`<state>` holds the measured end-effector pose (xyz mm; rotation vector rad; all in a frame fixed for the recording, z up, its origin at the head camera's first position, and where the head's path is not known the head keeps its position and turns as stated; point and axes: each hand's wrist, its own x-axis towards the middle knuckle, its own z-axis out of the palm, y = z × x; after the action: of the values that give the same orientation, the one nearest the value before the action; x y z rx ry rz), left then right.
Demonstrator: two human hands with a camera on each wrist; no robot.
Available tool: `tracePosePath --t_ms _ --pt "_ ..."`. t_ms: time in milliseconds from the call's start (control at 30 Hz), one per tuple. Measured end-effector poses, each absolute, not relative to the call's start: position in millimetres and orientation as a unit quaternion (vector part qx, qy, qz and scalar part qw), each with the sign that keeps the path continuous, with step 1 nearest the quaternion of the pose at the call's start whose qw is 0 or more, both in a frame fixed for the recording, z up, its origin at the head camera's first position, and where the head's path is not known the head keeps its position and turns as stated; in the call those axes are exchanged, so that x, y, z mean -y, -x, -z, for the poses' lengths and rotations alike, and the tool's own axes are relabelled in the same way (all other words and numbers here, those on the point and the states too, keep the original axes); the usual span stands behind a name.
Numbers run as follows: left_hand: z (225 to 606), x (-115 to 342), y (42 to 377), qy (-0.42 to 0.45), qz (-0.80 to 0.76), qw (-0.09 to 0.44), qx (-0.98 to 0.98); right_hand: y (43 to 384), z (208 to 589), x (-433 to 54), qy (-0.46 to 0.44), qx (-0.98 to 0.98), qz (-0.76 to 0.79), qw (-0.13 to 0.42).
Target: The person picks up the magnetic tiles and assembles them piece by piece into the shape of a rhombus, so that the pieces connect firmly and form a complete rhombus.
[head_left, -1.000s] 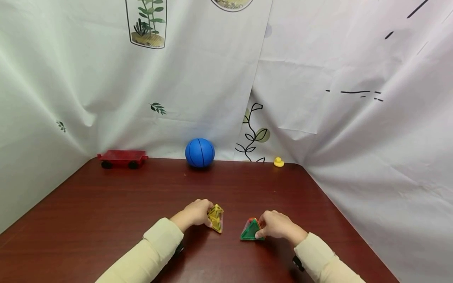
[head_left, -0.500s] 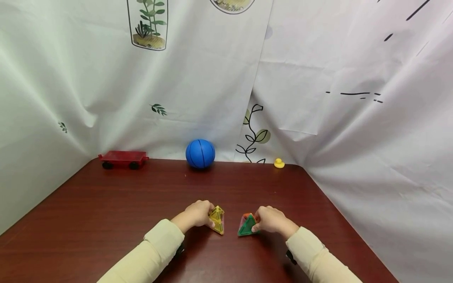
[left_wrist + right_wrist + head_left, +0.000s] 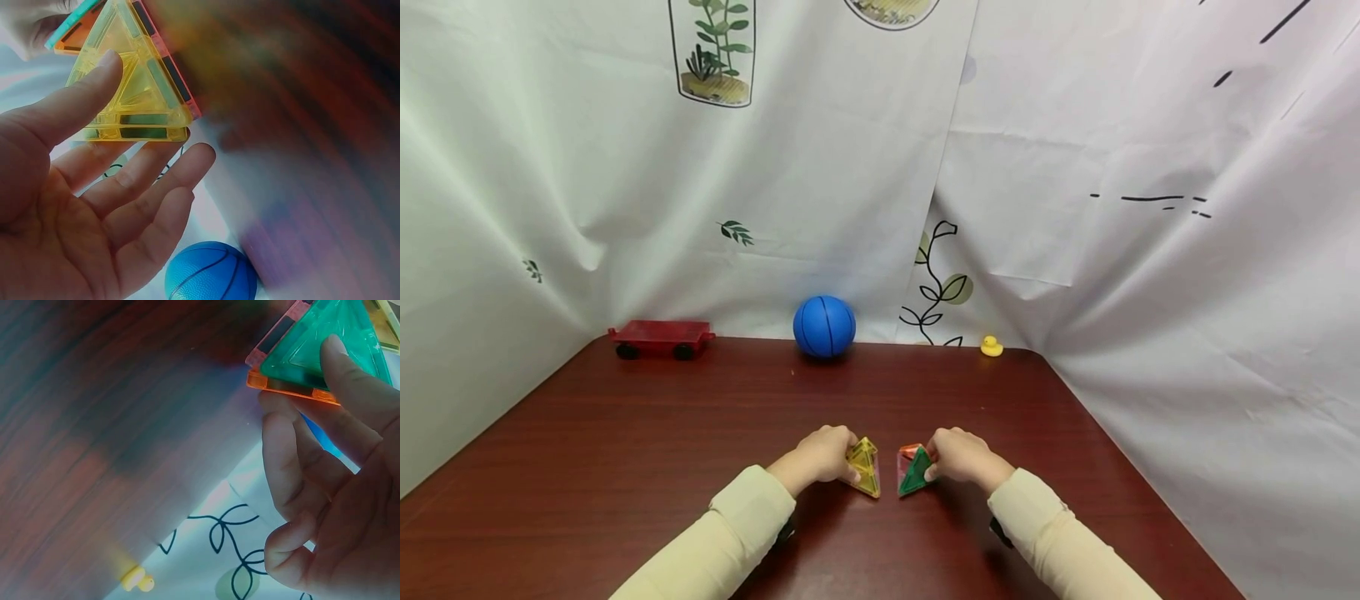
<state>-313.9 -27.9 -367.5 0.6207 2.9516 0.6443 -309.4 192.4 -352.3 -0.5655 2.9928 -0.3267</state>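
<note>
My left hand (image 3: 826,455) pinches a pyramid of see-through magnetic tiles (image 3: 134,94), two sides yellow and one pink-red, between thumb and fingers. The thumb lies on a yellow face while the lower fingers spread loosely. My right hand (image 3: 961,457) holds a second magnetic-tile pyramid (image 3: 319,350), with green, orange and pink tiles. Its thumb presses the green face and the fingers sit behind the orange one. In the head view the two pyramids face each other low over the table, a narrow gap between them.
At the back of the dark red-brown table (image 3: 700,408) stand a red toy wagon base (image 3: 661,335) on the left, a blue ball (image 3: 824,327) near the middle and a yellow rubber duck (image 3: 991,346) on the right. A white printed curtain (image 3: 850,167) hangs behind.
My right hand has moved left and slightly away from me with the green-orange pyramid, turning it a little and narrowing the gap. The left hand has shifted only slightly right.
</note>
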Motion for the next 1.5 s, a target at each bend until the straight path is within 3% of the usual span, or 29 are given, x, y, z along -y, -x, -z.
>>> tracePosePath --t_ms 1167,1500 --pt "369 23 316 -0.215 -0.222 0.027 -0.951 316 352 -172 0.191 -0.972 0.124 0.057" --pt "368 22 317 -0.222 -0.237 0.023 -0.946 315 343 -164 0.199 -0.970 0.137 0.038"
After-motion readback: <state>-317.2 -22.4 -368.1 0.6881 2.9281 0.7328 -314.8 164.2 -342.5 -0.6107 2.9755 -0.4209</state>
